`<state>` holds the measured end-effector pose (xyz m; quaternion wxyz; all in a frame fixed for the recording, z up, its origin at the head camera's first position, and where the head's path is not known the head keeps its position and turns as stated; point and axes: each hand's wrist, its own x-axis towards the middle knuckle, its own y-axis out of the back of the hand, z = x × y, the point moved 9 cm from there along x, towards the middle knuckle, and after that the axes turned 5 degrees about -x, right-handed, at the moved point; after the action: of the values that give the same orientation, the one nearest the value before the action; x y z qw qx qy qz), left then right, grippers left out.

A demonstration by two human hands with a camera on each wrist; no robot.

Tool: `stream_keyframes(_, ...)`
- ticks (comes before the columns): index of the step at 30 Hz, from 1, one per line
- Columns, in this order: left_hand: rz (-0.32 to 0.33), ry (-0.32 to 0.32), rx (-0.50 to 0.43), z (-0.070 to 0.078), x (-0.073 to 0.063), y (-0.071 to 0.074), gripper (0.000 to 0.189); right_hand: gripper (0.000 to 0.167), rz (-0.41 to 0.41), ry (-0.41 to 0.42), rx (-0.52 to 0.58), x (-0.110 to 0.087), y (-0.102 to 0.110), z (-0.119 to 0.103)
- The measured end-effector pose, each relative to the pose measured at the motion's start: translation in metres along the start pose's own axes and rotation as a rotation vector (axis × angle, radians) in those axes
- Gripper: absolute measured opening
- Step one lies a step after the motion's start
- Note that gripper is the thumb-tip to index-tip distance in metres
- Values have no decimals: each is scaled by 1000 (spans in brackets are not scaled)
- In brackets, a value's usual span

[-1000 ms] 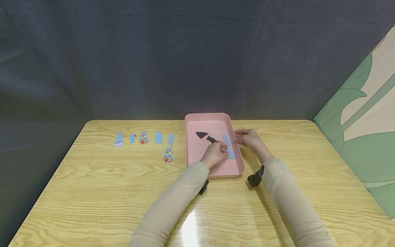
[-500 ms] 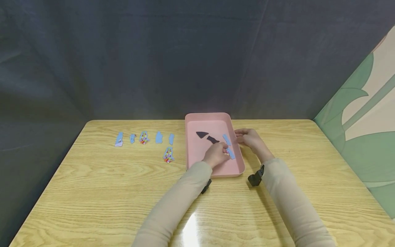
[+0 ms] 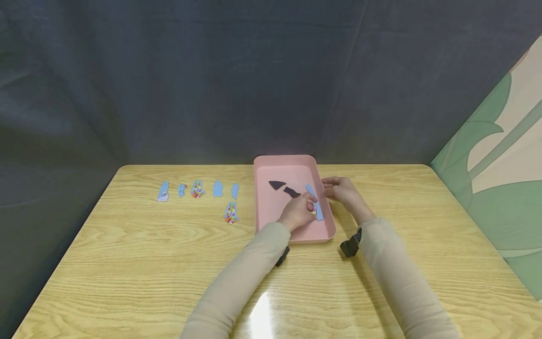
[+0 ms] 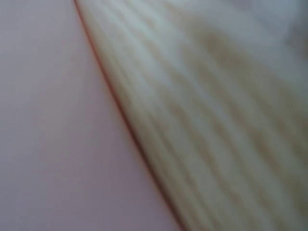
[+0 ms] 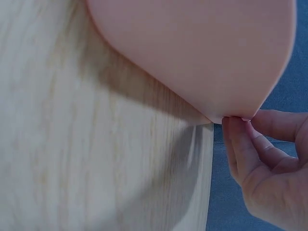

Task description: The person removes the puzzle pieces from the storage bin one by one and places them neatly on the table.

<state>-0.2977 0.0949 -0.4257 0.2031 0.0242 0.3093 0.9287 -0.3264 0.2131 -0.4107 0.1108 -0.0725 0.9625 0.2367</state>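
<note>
In the head view my left hand (image 3: pixel 298 211) reaches into a pink tray (image 3: pixel 264 165). Its thumb and fingertips pinch the left edge of a blue puzzle piece (image 3: pixel 319 213) with a multicoloured edge, partly hidden by the fingers. Just beyond it, a second blue strip-like piece (image 3: pixel 310 189) lies along the tray's right wall. At the outside of that wall, my right hand (image 3: pixel 345 193) grips the rim; the right wrist view shows its fingers (image 5: pixel 243 149) pinching the pink edge. The left wrist view shows only blurred pink tray wall (image 4: pixel 57 120) and wood.
Two black pieces, one pointed (image 3: pixel 277 184) and one short (image 3: pixel 291 191), lie in the tray. Left of it, several blue and multicoloured pieces stand in a row, among them a plain blue one (image 3: pixel 218 189), with a patterned piece (image 3: pixel 231 213) nearer. A dark curtain (image 3: pixel 211 94) hangs behind.
The blue piece at my left fingertips has turned from slanted to nearly lengthwise along the tray wall. My left hand has shifted slightly right; the right hand has stayed at the rim.
</note>
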Motion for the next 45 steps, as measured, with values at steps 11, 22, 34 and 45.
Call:
stream_keyframes(11,20,44,-167,-3,-3,1,37,50,27,-51,-62,0,-3,3)
stream_keyframes(22,24,18,-273,12,-19,24,36,51,16,-27,-48,3,-2,5)
stream_keyframes(34,92,-38,-383,13,-34,67,32,52,29,-55,-43,4,-4,6)
stream_keyframes(45,172,-23,-412,-1,-56,114,30,53,34,-77,-64,4,-4,6)
